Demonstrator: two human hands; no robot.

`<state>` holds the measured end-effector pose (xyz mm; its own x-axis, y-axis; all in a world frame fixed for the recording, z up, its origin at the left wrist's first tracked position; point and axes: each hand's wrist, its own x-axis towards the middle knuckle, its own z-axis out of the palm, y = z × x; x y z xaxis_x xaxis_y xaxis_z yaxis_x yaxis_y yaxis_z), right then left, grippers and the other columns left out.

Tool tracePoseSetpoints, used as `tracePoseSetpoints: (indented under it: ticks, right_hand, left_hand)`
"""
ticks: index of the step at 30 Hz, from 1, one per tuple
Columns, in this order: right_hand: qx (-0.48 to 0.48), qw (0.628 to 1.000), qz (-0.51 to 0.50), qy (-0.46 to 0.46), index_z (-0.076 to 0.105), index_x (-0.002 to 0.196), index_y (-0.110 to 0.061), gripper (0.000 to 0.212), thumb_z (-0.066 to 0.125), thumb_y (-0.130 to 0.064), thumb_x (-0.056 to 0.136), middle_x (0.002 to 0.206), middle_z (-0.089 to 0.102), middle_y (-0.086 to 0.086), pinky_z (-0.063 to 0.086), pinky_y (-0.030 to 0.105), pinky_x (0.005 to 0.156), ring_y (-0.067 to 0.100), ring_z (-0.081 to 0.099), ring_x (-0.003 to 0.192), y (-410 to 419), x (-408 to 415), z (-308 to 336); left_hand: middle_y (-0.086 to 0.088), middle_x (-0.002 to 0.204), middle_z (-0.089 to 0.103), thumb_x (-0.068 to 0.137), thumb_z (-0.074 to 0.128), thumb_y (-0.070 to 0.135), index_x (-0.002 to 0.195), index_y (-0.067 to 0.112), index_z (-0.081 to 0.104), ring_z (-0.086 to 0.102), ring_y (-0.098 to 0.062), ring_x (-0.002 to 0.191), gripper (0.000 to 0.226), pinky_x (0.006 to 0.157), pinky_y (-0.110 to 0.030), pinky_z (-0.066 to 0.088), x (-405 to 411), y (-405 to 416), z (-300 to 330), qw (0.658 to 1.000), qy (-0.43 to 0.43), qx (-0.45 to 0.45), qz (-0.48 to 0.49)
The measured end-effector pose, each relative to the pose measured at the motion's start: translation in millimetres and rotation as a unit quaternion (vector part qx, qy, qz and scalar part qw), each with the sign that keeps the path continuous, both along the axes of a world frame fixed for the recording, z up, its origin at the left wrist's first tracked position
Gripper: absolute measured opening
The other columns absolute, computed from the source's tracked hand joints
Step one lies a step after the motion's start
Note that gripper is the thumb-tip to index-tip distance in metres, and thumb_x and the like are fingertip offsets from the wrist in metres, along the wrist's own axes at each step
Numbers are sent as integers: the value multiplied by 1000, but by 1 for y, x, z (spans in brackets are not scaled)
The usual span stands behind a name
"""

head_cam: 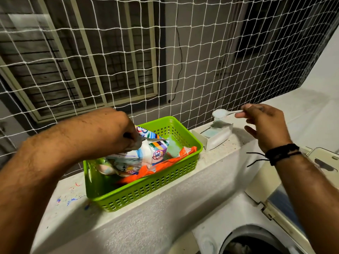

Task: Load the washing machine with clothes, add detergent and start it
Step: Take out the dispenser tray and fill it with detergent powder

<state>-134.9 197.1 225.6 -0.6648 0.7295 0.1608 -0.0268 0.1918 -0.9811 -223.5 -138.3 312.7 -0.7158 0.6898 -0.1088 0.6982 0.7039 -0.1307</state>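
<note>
I see a little white spoon (224, 113) heaped with white powder. My right hand (264, 123) pinches its thin handle between thumb and pointing finger, and the other fingers are spread loose. The spoon hangs in the air at about two o'clock, just above a small white box (215, 136) that sits on the ledge (146, 213). The box is open on top and looks pale blue inside.

My left hand (121, 132) is at about ten o'clock. Its fingers are curled and grip the top of a soap bag (145, 153) with bright stripes on it. The bag sits in a green basket (146, 187) full of little holes. An orange bag (165, 163) lies beside it in the same basket. The basket stands on the white ledge in the middle, just left of the small box.

At five o'clock I see the round mouth of the washing machine (256, 239). It is dark inside, with some cloth showing, though I cannot tell much more. Its lid (275, 198) stands up at four o'clock.

A black band (282, 153) goes round my right wrist. Behind the ledge hangs a white net (183, 61), and past it is a window with bars (82, 61).
</note>
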Motion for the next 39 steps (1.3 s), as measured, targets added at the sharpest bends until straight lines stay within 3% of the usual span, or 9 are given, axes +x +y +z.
tracePoseSetpoints:
  ticks: [4, 10, 15, 18, 24, 28, 31, 36, 39]
  right_hand:
    - [-91, 993, 34, 68, 72, 99, -23, 15, 60, -30, 95, 89, 77, 1, 49, 49, 100, 13, 64, 90, -43, 17, 19]
    - [-57, 975, 177, 118, 70, 89, -18, 18, 55, -20, 98, 75, 74, 3, 50, 46, 94, 22, 64, 90, -109, 33, 45]
    - [47, 957, 253, 131, 72, 87, -14, 16, 59, -16, 96, 79, 76, 9, 55, 39, 81, 23, 70, 81, -141, 25, 45]
    - [104, 947, 279, 120, 72, 93, -8, 14, 62, -18, 95, 81, 76, 10, 56, 48, 80, 34, 71, 83, -153, 17, 42]
    - [266, 919, 284, 56, 68, 95, -25, 20, 58, -42, 95, 79, 74, -10, 55, 52, 75, 25, 71, 74, -171, -7, 32]
    - [313, 898, 309, 7, 70, 92, -26, 18, 61, -41, 94, 79, 73, -11, 57, 46, 75, 15, 70, 75, -178, -16, 27]
    - [317, 900, 300, -3, 70, 91, -26, 8, 66, -32, 94, 77, 71, -10, 56, 41, 77, 9, 68, 77, -181, -23, 24]
    - [262, 924, 278, -31, 71, 86, -21, 21, 57, -32, 95, 70, 74, -8, 58, 44, 70, 16, 71, 68, -190, -27, 16]
    - [238, 939, 247, -20, 69, 86, -20, 17, 55, -27, 93, 67, 73, -10, 56, 36, 76, 5, 69, 67, -189, -30, 15]
  left_hand:
    - [18, 88, 70, 91, 61, 36, 112, 38, 71, 60, -4, 79, 23, 78, -22, 50, 2, -5, 4, 1000, 5, 19, 9]
    - [22, 63, 55, 90, 62, 32, 109, 34, 72, 45, 8, 57, 22, 79, -24, 52, -1, -6, 2, 999, 12, 47, 7]
    - [11, 94, 73, 89, 61, 33, 109, 33, 72, 66, -11, 89, 23, 84, -30, 53, -1, -9, 1, 999, 20, 50, 5]
    - [9, 98, 73, 88, 61, 34, 109, 33, 73, 64, -16, 91, 24, 81, -29, 52, -2, -10, 0, 999, 26, 42, 8]
    - [10, 104, 72, 88, 63, 33, 112, 35, 71, 61, -13, 90, 25, 72, -22, 42, -2, -10, 2, 999, 37, 29, 18]
    - [11, 101, 71, 92, 60, 33, 115, 33, 70, 54, -9, 80, 25, 69, -23, 38, 2, -9, 3, 999, 29, 26, 22]
    - [10, 99, 71, 92, 60, 34, 115, 32, 70, 60, -10, 86, 25, 70, -24, 43, 4, -8, 3, 999, 22, 31, 26]
    - [10, 92, 69, 91, 61, 33, 113, 32, 71, 60, -10, 85, 24, 70, -25, 44, 5, -8, 2, 999, 23, 33, 30]
    - [12, 86, 63, 92, 60, 32, 114, 31, 71, 57, -10, 84, 25, 70, -24, 42, 6, -8, 3, 999, 24, 30, 28]
